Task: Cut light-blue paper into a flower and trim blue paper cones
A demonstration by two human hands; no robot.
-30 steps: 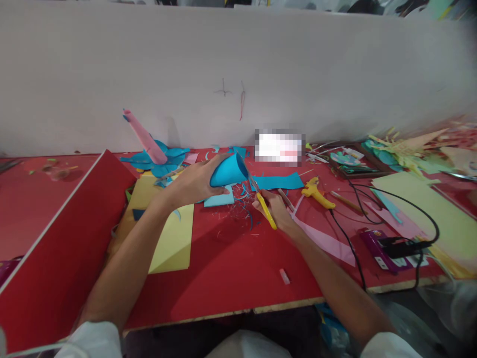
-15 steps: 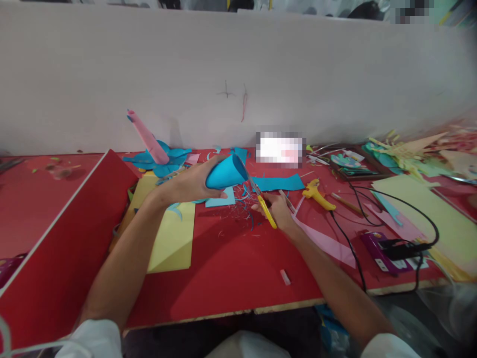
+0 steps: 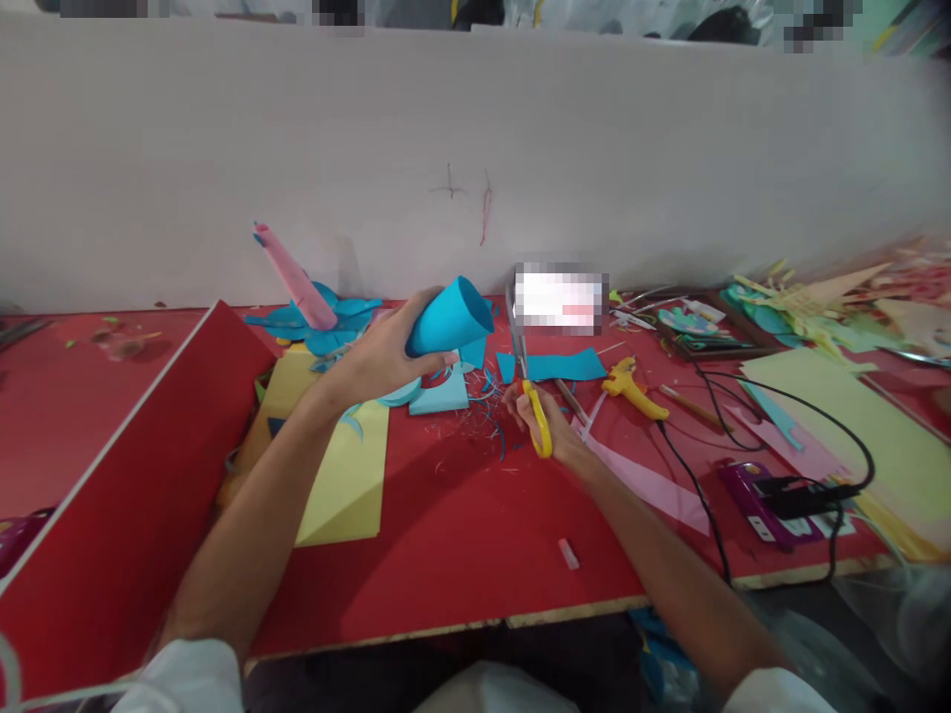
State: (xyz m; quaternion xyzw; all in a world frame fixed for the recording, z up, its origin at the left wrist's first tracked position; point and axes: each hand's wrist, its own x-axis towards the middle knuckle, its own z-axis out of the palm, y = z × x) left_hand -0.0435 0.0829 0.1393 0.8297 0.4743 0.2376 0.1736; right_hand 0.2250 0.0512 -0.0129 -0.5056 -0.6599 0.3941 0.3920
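My left hand (image 3: 378, 358) is wrapped round a blue paper cone (image 3: 450, 319), held a little above the red table (image 3: 461, 535) with its wide mouth facing right. My right hand (image 3: 546, 421) grips yellow-handled scissors (image 3: 529, 381); the blades point up and stand just right of the cone's mouth, apart from it. Under the cone lie blue paper offcuts (image 3: 442, 394) and thin blue shavings (image 3: 482, 411).
A yellow sheet (image 3: 346, 465) lies left of centre by a raised red board (image 3: 111, 495). A pink paper tube (image 3: 293, 277) rests on blue scraps at the back. A yellow glue gun (image 3: 631, 384), black cable (image 3: 705, 495), pink strip (image 3: 646, 480) and purple device (image 3: 754, 495) sit right.
The left hand has lifted the cone and tipped its mouth up. The scissors have come away from the cone's rim and swung from slanted to nearly upright.
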